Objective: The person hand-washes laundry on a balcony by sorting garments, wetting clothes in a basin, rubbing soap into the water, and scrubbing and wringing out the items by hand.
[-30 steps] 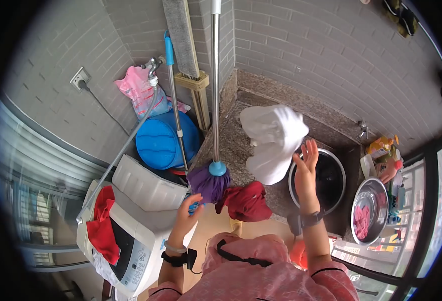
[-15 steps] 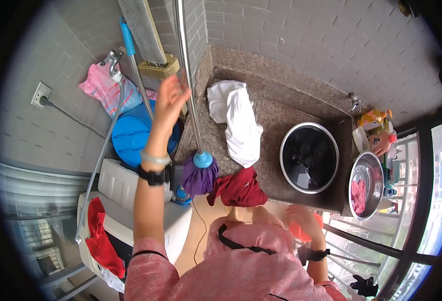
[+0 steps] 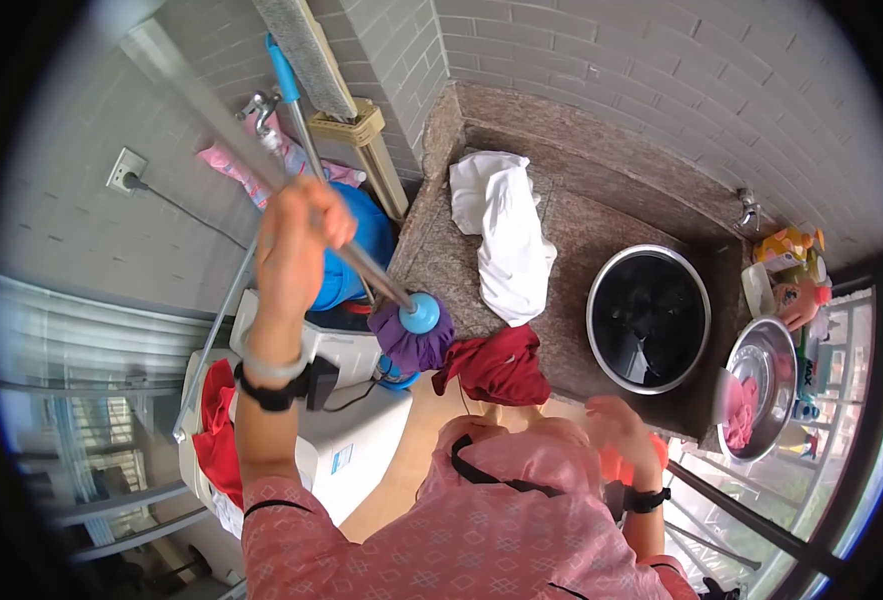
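The left hand [image 3: 301, 230] is clamped around the pole of the mop [image 3: 381, 277], fingers curled over the metal and the thumb side toward the counter. From the grip the pole slants down to the right, nearer the body, ending in a blue collar [image 3: 420, 313] and a purple mop head [image 3: 413, 345]; the other way it runs up to the left (that end is blurred).

Just behind the grip stands a blue barrel [image 3: 366, 225], partly covered by the pole. The pole also crosses in front of a pink bag [image 3: 236, 172], beyond the grip. Below the grip, under the forearm, is the white washing machine [image 3: 361, 440], with a red cloth [image 3: 218, 430] draped on it.

Beyond and slightly left of the grip, a second, blue-handled pole [image 3: 281, 68] leans close to the wall tap [image 3: 261, 108].

Right of the grip, a white cloth [image 3: 506, 240] lies on the stone counter [image 3: 571, 230]. Nearer the body, a dark red cloth [image 3: 496, 368] hangs at the counter's front edge, just beside the mop head.

Farther right, the right hand [image 3: 621, 428] is near an orange object [image 3: 649, 458]; it is blurred, and I cannot tell whether its fingers hold anything. Past it sit a metal basin [image 3: 591, 325] of dark contents and, farthest, a steel bowl [image 3: 783, 350] with pink cloth [image 3: 739, 415].
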Available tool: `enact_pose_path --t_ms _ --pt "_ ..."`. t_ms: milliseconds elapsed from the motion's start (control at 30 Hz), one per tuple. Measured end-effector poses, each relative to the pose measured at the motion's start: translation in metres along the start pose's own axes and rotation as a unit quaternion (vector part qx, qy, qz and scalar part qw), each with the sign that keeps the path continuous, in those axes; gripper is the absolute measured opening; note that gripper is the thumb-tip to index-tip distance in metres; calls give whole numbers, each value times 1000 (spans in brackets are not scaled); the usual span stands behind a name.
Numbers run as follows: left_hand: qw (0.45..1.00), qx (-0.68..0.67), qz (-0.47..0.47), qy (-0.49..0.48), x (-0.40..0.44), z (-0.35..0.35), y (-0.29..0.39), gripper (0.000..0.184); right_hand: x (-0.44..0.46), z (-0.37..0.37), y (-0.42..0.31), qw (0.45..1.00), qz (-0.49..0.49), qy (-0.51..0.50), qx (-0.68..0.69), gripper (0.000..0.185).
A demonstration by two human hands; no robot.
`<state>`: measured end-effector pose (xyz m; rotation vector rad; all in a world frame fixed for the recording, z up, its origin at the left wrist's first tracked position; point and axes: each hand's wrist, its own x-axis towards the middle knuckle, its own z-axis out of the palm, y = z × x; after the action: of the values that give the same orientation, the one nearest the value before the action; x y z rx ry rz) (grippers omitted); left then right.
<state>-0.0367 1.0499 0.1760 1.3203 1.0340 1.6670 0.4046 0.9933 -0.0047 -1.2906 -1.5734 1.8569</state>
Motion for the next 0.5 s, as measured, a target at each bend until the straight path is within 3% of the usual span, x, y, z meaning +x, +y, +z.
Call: enact_pose_path --t_ms 100,267,367,500 --pt "998 14 31 61 -68 2 68 47 15 -4 -3 999 -6 -36 -24 28" --pt "981 75 92 155 -169 15 147 48 48 3 -30 988 -37 -109 -99 29" --pt "967 100 108 205 -213 27 160 47 68 12 -44 973 -78 -135 -171 26" --pt "935 108 92 325 -246 31 130 47 87 26 -56 967 -50 -173 -179 25"
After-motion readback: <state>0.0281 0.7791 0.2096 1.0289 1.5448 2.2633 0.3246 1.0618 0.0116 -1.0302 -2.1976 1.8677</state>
